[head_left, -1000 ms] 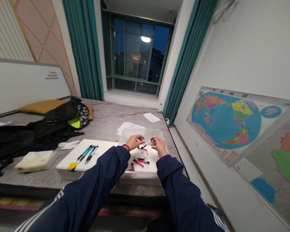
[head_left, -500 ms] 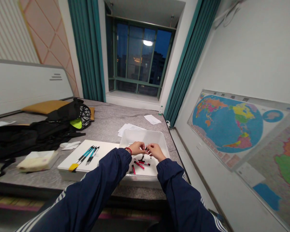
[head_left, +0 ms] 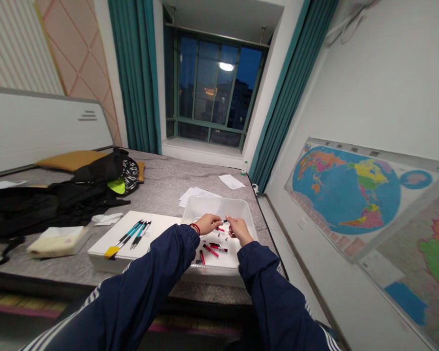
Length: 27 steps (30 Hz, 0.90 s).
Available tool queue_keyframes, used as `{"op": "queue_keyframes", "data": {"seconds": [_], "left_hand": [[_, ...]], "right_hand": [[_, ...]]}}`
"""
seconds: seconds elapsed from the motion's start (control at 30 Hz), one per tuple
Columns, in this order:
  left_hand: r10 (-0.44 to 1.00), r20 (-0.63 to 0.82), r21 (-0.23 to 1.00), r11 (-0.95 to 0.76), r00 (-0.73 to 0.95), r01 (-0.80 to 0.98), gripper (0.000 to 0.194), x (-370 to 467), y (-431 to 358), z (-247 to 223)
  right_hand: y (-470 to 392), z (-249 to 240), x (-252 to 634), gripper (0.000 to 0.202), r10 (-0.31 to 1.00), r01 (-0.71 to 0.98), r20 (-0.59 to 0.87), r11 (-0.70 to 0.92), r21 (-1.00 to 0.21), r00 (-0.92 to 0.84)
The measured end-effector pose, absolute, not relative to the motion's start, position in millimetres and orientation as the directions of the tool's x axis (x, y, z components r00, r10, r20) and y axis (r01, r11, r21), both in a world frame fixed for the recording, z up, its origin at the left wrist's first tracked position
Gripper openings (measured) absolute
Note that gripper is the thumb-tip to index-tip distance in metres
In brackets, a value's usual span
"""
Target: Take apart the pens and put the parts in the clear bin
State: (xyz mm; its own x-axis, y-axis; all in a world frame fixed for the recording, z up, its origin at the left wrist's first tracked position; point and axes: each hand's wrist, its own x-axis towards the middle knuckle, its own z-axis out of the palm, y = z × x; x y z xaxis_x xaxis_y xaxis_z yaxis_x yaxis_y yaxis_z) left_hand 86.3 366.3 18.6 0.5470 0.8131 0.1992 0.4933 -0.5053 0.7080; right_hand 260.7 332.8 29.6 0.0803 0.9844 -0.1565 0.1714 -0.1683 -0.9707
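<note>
Over the white plastic bin (head_left: 249, 212), my left hand (head_left: 208, 224) and my right hand (head_left: 238, 229) face each other with fingers pinched. Between their fingertips is a small black pen part (head_left: 225, 221), each hand gripping one end. Its exact shape is too small to make out. Below, red pen barrels (head_left: 209, 250) and small black pieces lie loose on the bin's floor. A red-and-black pen piece (head_left: 219, 247) rests among them. My left wrist wears a red cord (head_left: 195, 228).
Left of the bin, several blue and black pens (head_left: 141, 234) and a yellow tab (head_left: 111, 252) lie on a white box (head_left: 157, 225). A tissue pack (head_left: 58, 241) and black bag (head_left: 58, 200) are farther left. Paper sheets (head_left: 195, 194) and a bottle (head_left: 244, 168) stand behind.
My hands have drawn slightly apart, showing more of the black part between them. A dark piece beneath my hands now lies lower and flatter in the bin. The view has shifted slightly.
</note>
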Motion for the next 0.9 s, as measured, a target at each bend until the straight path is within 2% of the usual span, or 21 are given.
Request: {"op": "queue_keyframes", "data": {"seconds": [0.1, 0.2, 0.33, 0.47, 0.57, 0.77, 0.9], "left_hand": [[0.818, 0.276, 0.656, -0.544, 0.505, 0.523, 0.039, 88, 363, 21], [0.842, 0.27, 0.629, -0.521, 0.467, 0.577, 0.032, 89, 360, 23], [0.826, 0.311, 0.57, -0.558, 0.471, 0.603, 0.028, 89, 357, 25], [0.798, 0.319, 0.532, -0.598, 0.512, 0.6, 0.032, 89, 356, 26], [0.785, 0.311, 0.563, -0.606, 0.536, 0.561, 0.037, 87, 356, 29], [0.809, 0.27, 0.728, -0.526, 0.521, 0.439, 0.044, 79, 364, 31], [0.827, 0.283, 0.73, -0.514, 0.486, 0.45, 0.044, 77, 373, 29]], "right_hand": [[333, 29, 260, 0.039, 0.981, 0.134, -0.166, -0.179, -0.975, 0.105], [333, 30, 260, 0.036, 0.981, 0.07, -0.168, -0.175, -0.982, 0.092], [333, 31, 260, 0.037, 0.995, 0.016, -0.08, -0.081, -0.997, 0.061], [332, 28, 259, 0.037, 0.999, 0.039, 0.002, 0.0, -0.999, 0.047], [335, 26, 258, 0.035, 0.998, 0.056, 0.017, 0.013, -0.998, 0.066], [358, 34, 247, 0.036, 0.998, 0.104, 0.023, 0.018, -0.994, 0.054], [370, 37, 246, 0.038, 0.999, 0.137, 0.033, 0.036, -0.99, -0.024]]}}
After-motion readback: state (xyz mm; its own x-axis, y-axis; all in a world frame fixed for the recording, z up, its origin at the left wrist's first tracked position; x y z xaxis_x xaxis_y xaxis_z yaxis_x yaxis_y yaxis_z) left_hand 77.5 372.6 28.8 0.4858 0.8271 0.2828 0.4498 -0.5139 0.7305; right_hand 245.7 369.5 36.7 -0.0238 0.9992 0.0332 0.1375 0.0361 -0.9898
